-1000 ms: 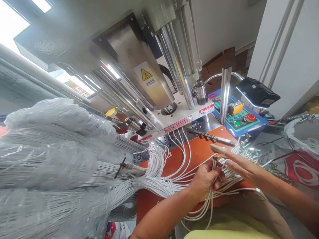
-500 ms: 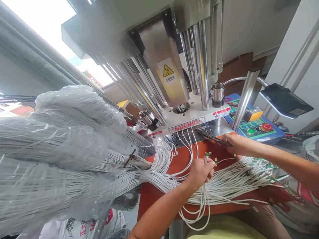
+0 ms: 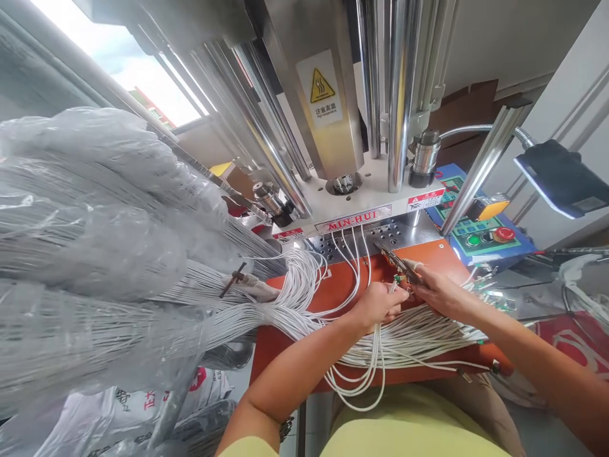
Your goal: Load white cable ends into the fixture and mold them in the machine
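Within the hands [image 3: 379, 306] [image 3: 442, 293]: white cables [image 3: 377, 346] left, bar [image 3: 398, 264] right.

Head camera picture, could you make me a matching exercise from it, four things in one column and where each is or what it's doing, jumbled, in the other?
Things:
1. Left hand
2. Right hand
3. Black lamp
4. Red button

Places and states:
A. At the end of a bendy silver stalk
B. Holding white cables
C. On the blue control panel
D. Gripping the near end of a slim metal bar

Right pairs: 1-B, 2-D, 3-A, 4-C
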Motion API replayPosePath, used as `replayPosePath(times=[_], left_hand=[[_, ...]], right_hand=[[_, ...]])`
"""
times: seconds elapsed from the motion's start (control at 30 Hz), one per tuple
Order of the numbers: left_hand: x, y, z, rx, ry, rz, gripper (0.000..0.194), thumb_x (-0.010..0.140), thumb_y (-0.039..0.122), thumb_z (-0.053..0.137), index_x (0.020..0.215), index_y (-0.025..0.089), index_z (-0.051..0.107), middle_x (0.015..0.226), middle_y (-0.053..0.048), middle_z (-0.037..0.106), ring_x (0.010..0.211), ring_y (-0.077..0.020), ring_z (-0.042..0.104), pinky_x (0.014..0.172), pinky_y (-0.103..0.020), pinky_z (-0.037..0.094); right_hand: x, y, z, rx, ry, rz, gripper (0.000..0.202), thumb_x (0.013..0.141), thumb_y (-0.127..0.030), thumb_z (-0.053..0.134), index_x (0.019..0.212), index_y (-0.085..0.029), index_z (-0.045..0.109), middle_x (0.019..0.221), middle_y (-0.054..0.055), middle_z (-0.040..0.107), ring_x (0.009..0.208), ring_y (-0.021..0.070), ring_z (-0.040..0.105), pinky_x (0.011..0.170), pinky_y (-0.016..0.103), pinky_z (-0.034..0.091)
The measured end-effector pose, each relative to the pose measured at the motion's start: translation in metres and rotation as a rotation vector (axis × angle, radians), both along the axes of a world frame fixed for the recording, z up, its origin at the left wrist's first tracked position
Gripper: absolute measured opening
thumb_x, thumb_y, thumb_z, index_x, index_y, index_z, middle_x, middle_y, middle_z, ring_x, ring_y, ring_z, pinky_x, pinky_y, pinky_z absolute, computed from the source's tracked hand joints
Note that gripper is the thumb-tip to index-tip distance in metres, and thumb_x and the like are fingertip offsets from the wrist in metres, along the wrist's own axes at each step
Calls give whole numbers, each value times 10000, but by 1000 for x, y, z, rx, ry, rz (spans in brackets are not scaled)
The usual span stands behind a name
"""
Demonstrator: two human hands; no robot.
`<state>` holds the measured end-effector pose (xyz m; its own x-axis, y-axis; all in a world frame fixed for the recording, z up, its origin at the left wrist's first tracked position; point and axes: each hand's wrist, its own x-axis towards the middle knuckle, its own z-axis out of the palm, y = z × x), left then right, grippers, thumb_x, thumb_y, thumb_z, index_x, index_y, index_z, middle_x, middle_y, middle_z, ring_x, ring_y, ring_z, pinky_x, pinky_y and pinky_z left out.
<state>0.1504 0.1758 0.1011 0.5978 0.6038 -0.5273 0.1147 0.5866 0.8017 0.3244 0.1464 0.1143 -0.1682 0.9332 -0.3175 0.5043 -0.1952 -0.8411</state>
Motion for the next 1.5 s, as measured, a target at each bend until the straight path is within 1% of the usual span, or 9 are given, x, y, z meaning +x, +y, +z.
replayPosePath(times=[0.2, 0.33, 0.6, 0.83, 1.03, 1.13, 1.2, 1.3, 1.5], left_hand=[[10, 6, -6, -44, 43, 43, 272, 709, 293, 649, 641, 196, 404, 405, 121, 302, 335, -18, 215, 347, -170, 132], [12, 6, -7, -48, 50, 42, 308, 707, 303, 647, 603, 201, 376, 389, 111, 313, 321, -15, 230, 341, -169, 133], [17, 4, -7, -82, 62, 157, 259, 680, 214, 629, 612, 201, 379, 387, 112, 313, 312, -16, 234, 343, -177, 134], [19, 9, -6, -136, 82, 179, 268, 672, 176, 611, 593, 202, 356, 392, 99, 336, 295, -23, 258, 357, -199, 71], [18, 10, -8, -187, 98, 194, 235, 678, 168, 605, 600, 187, 384, 418, 101, 334, 311, -14, 250, 364, -188, 86], [12, 12, -11, -150, 41, 97, 225, 707, 246, 649, 652, 171, 444, 462, 81, 390, 343, -20, 295, 362, -174, 127], [8, 15, -13, -81, 13, 34, 240, 750, 339, 651, 744, 160, 492, 516, 57, 458, 379, -35, 364, 369, -166, 193], [0, 20, -17, 96, 95, 68, 285, 828, 445, 568, 862, 175, 485, 577, 33, 539, 385, -59, 420, 372, -177, 252], [-12, 27, -18, 338, 175, 141, 306, 870, 422, 470, 964, 150, 576, 716, -3, 597, 367, -41, 374, 341, -192, 191]], right_hand=[[0, -1, -18, 182, -22, 19, 375, 865, -276, 391, 1222, -196, 475, 843, 22, 610, 704, 169, 552, 627, 296, 457], [4, -1, -33, 278, -68, 32, 430, 857, -248, 416, 1286, -227, 447, 1016, 51, 646, 864, 193, 604, 751, 310, 469], [-1, -4, -31, 228, -367, 81, 565, 899, -226, 326, 1451, -210, 204, 1021, 100, 667, 828, 229, 646, 665, 302, 419], [-8, -4, -28, 222, -494, 148, 499, 929, -228, 257, 1418, -155, 192, 937, 104, 667, 658, 192, 604, 563, 283, 320], [-16, -5, -26, 161, -714, 169, 628, 882, -155, 285, 1475, -88, 89, 853, 137, 684, 727, 282, 652, 583, 323, 319], [-12, -6, -16, 129, -611, 189, 618, 896, -209, 294, 1477, -125, 105, 927, 136, 689, 777, 285, 664, 639, 337, 365], [-7, -6, -10, 108, -490, 189, 597, 926, -352, 321, 1462, -151, 153, 954, 130, 686, 819, 289, 663, 667, 339, 396], [-4, -5, -9, 126, -370, 145, 634, 893, -545, 406, 1403, -202, 250, 1014, 108, 678, 869, 287, 655, 690, 338, 423], [-12, -3, -21, 137, -433, 95, 532, 896, -407, 437, 1359, -198, 281, 975, 84, 697, 879, 307, 660, 688, 360, 415]])
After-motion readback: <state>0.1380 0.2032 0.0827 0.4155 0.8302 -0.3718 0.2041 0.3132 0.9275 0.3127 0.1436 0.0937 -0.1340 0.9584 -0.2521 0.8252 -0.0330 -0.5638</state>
